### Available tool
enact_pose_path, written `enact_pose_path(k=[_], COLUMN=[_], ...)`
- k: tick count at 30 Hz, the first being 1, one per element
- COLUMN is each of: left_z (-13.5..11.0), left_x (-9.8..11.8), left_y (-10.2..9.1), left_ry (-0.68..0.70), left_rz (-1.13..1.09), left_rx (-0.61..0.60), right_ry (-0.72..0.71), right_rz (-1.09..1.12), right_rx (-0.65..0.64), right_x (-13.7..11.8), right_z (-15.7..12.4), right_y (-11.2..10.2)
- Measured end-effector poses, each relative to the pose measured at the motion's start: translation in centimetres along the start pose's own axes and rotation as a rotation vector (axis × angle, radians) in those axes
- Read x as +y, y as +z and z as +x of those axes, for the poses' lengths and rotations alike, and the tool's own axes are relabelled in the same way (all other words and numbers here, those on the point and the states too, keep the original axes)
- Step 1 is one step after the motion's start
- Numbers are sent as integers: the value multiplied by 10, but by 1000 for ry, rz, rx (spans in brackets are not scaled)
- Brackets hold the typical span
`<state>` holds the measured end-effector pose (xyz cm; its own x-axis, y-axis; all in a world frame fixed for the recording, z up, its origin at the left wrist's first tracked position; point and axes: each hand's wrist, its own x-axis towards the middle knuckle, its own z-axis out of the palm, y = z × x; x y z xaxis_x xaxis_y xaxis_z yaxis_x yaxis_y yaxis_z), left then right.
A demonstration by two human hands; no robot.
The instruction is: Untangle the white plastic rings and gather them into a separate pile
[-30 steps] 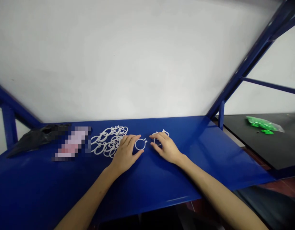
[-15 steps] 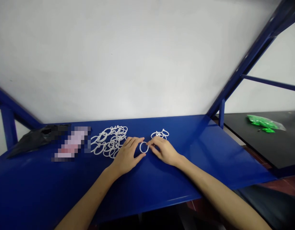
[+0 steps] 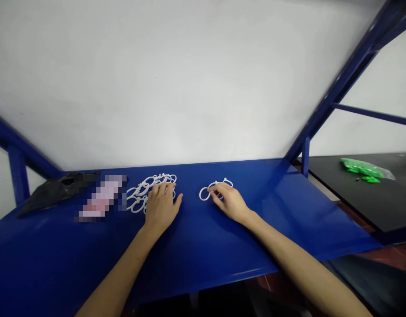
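A jumble of white curtain-style rings (image 3: 141,190) lies on the blue table. My left hand (image 3: 160,204) is over its right side, fingers apart and palm down, hiding part of the heap; whether the fingertips touch the rings I cannot tell. To the right, my right hand (image 3: 229,202) pinches one white ring (image 3: 200,196) by its small end, between thumb and fingers. Just behind that hand, a few more white rings (image 3: 228,182) lie together, partly covered by it.
On the left of the blue table (image 3: 203,251) are a crumpled black plastic bag (image 3: 46,193) and a blurred-out pinkish item (image 3: 104,193). Blue frame bars (image 3: 305,154) rise at both sides. A clear bag of green pieces (image 3: 364,168) rests on a black table at right.
My left hand has left the single ring and moved left onto the heap. My right hand has carried that ring slightly right and back, beside the smaller group.
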<state>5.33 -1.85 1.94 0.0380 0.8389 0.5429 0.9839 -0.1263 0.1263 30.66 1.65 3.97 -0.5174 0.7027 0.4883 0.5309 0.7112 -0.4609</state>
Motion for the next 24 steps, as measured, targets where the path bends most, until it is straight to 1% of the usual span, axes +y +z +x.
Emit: enact_pose_path(k=[2,5,9,12,15,19,22,24], left_z=[0,-1,0,0,0,-1,-2,-2], left_x=[-5,-10,-12,-12,-12,-10,-8,-7], left_y=[-1,-2,-3,-3,-2,-2,-4,-5], left_ry=[-33,-54,-65,-67,-67,-71,-70,-44], left_rz=[89,160,151,145,117,64,62,75], left_rx=[0,-39,-71,-79,-76,-82,-71,-46], right_ry=[71,153,143,126,121,83,52,38], right_rz=[-80,-217,-372,-447,-452,-406,-376,-352], right_rx=[29,66,93,96,111,132,102,78], right_x=[5,12,20,24,23,17,12,9], right_z=[1,3,6,6,5,4,4,4], right_y=[-1,-6,-13,-13,-12,-10,-9,-8])
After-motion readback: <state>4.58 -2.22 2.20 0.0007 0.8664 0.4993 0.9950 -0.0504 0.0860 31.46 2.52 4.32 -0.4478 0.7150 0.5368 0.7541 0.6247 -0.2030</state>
